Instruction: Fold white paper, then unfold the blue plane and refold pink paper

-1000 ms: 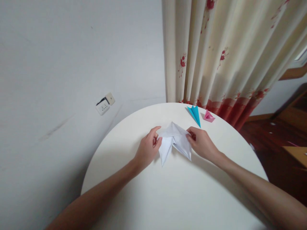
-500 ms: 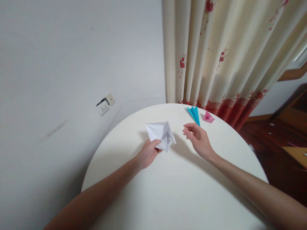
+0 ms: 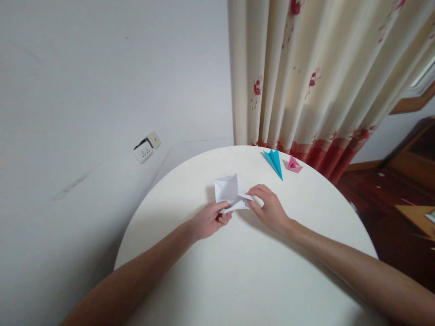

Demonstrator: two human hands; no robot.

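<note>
A piece of folded white paper (image 3: 226, 189) is held above the table between both hands, its folds partly spread into a hollow shape. My left hand (image 3: 212, 219) pinches its near left edge, thumb on top and fingers curled beneath. On the other side, my right hand (image 3: 270, 208) grips a right-hand flap between thumb and fingers. The fingers hide part of the paper's lower edge.
The round white table (image 3: 251, 276) has a blue paper plane (image 3: 275, 163) and a pink folded paper piece (image 3: 293, 165) near its far right edge. Behind it hang a flowered curtain (image 3: 306, 90) and a wall with a socket (image 3: 143, 152).
My right hand has moved left and closed on the paper's right flap. The paper has turned and its folds have spread. My left hand keeps its hold.
</note>
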